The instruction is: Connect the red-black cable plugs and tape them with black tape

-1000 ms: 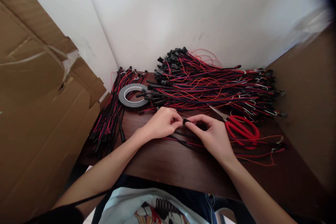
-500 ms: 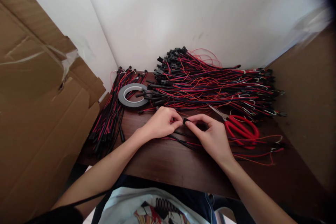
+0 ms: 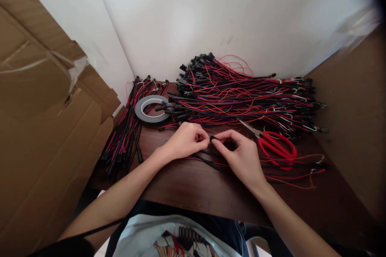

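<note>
My left hand [image 3: 189, 140] is pinched closed over the middle of the table, and a bit of red wire shows between its fingers. Just to its right, my right hand [image 3: 243, 152] pinches a small black piece [image 3: 212, 138], perhaps a connector or tape end; its exact kind is unclear. The fingertips of both hands nearly meet there. Below them run loose black and red wires [image 3: 211, 164] along the table. Beside my right hand lie red-handled scissors [image 3: 279, 148], blades pointing to the upper left.
A large heap of wire harnesses [image 3: 241, 96] lies against the white wall, with a smaller bundle [image 3: 123, 136] at left. A roll of grey tape [image 3: 141, 114] rests between them on the dark wooden table [image 3: 181, 192]. Cardboard [image 3: 45, 136] stands on the left, more cardboard [image 3: 356, 116] on the right.
Both hands stay in nearly the same place, fingertips still close together. A little red wire now shows inside my left hand's pinch. Everything else lies as before.
</note>
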### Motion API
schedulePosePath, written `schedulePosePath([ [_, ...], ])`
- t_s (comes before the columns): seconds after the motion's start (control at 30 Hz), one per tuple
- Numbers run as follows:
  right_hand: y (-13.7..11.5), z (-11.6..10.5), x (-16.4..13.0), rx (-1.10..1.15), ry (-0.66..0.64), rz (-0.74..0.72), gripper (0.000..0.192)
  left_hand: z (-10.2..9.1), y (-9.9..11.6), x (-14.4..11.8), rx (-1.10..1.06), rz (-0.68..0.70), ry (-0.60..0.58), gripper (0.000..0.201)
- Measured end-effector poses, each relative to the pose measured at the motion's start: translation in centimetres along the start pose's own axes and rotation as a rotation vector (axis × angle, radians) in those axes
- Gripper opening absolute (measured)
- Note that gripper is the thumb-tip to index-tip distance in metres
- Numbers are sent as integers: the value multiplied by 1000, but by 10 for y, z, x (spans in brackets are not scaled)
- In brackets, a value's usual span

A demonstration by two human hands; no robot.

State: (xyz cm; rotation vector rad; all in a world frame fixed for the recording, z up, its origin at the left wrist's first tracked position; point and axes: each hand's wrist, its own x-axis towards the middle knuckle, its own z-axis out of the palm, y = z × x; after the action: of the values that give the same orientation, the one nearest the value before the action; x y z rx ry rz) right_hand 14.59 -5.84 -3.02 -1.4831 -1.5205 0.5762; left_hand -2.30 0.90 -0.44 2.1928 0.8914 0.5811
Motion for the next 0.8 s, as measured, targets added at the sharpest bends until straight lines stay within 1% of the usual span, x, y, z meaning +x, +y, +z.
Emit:
schedulePosePath([
  [0.17, -4, 1, 0, -37, 1, -52, 7, 2, 0, -1, -41, -17, 23, 13],
  [0.4, -9, -1, 2, -50, -7, -72, 8, 3, -2, 0, -76, -33, 25, 12],
  [0.47, -8, -2, 3, -22, -26, -57, 9, 2, -2, 0, -91, -38, 18, 12],
  [0.6, -2, -8, 6, 91, -65, 5, 26, 1, -2, 1, -96, -50, 10, 13],
  [0.63, -1, -11, 7, 98, -77, 9, 27, 1, -2, 1, -96, -51, 10, 13],
  [0.7, 1, -16, 9, 53, -115, -20, 20, 0, -3, 1, -101, -58, 11, 14],
  [0.8, 1, -22, 11, -87, -182, -116, 10, 0, -3, 1, -111, -71, 7, 14],
])
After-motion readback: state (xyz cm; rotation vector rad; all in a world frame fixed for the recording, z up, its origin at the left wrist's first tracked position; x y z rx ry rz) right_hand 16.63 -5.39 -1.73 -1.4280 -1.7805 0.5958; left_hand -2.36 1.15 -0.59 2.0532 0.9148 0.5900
